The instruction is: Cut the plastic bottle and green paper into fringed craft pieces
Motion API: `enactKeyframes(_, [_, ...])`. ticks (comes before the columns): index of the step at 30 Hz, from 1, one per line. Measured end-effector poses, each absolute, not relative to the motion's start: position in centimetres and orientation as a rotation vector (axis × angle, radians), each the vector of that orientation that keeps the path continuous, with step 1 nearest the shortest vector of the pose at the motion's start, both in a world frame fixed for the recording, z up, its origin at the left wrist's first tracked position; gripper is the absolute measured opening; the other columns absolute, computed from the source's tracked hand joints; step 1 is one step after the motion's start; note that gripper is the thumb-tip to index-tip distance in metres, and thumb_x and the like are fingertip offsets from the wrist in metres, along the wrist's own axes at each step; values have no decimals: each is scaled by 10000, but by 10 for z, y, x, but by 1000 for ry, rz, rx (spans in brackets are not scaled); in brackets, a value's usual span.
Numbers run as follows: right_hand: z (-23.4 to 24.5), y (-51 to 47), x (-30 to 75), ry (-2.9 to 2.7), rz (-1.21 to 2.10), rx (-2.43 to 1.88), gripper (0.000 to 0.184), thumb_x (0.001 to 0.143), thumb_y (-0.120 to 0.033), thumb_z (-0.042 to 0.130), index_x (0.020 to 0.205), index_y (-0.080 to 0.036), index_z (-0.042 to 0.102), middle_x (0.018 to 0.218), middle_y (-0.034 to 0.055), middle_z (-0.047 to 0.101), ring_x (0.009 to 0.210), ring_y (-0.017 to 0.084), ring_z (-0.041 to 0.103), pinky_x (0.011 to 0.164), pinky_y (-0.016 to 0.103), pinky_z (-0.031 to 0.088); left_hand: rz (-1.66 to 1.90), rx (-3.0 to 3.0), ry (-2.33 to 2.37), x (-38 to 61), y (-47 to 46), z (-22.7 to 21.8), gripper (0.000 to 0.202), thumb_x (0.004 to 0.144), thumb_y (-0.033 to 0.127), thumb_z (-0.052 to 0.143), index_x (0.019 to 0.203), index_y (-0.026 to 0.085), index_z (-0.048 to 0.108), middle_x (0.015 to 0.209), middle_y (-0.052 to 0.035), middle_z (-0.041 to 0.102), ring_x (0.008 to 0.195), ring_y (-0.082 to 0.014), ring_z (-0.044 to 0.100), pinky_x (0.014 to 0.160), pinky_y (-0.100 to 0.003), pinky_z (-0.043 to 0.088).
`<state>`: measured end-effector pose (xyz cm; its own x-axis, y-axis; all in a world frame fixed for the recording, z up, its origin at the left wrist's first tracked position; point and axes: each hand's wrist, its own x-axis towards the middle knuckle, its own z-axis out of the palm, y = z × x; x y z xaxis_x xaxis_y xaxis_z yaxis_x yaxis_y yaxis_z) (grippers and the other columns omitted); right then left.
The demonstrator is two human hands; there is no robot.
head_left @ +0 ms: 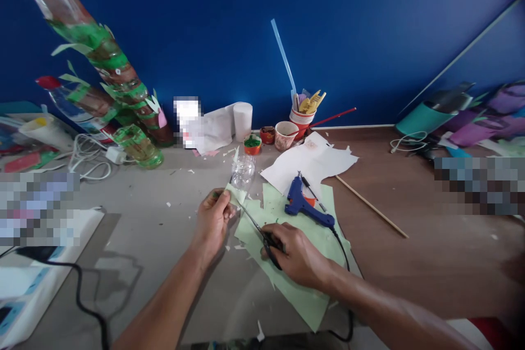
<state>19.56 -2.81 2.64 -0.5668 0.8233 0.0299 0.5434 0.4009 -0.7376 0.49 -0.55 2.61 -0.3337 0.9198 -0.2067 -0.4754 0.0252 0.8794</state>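
My left hand pinches a small piece of light green paper between thumb and fingers. In my right hand is a pair of black-handled scissors, its blades reaching to the lower edge of that piece. Whether the blades are parted is too small to tell. Larger light green sheets lie under my right hand. On them rests a blue glue gun with a dark pen-like tool beside it. Just beyond my left hand stands a clear plastic bottle piece.
Small paint pots, a paper cup and a cup of spatulas line the blue wall. White paper and a wooden stick lie right of centre. Painted bottles and white cables occupy the left; a black cord crosses nearer.
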Motion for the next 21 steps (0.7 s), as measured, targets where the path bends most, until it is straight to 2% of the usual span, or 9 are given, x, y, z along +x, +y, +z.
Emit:
enactKeyframes(10, [29,-29,195,-2297,971,-1196,284,754,-149,564,1029,-177,629,863,69,675,809,210,608,709,278,457,1593,557,1170,3,-6,25,236,650,304,729,639,174,532,395,95,395,372,-31,310,452,-193,296])
enactKeyframes(17, [36,-32,194,-2273,997,-1256,260,706,-160,596,965,-172,627,697,22,617,651,170,549,597,242,408,1575,555,1186,3,-5,25,262,635,329,743,631,167,537,405,100,367,375,-27,305,452,-194,303])
enactKeyframes(21, [40,-31,192,-2249,1028,-1261,248,701,-182,616,947,-166,628,708,23,612,652,164,541,594,237,396,1561,545,1212,5,-6,27,288,616,344,752,611,167,524,406,100,354,378,-28,309,446,-191,309])
